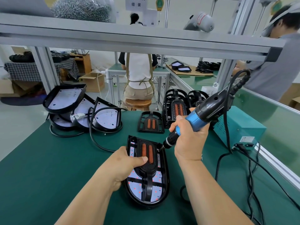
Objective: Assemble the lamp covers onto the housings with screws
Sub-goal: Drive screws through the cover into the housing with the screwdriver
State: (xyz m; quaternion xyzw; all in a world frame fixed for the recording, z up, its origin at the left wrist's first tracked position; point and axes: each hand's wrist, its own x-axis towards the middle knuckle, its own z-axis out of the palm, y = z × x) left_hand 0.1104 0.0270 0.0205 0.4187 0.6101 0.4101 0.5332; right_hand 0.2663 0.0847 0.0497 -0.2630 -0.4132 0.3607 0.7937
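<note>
Both forearms are bare along all the length that is seen, up to the wrists. The left hand [123,161] and the right hand [190,140] are bare too, with short, plain nails.

Left hand [123,166] gripping lamp housing [165,176], thumb pressing cover [148,170], right hand [190,140] raised, fingers [178,120] wrapped round screwdriver [200,117]
</note>
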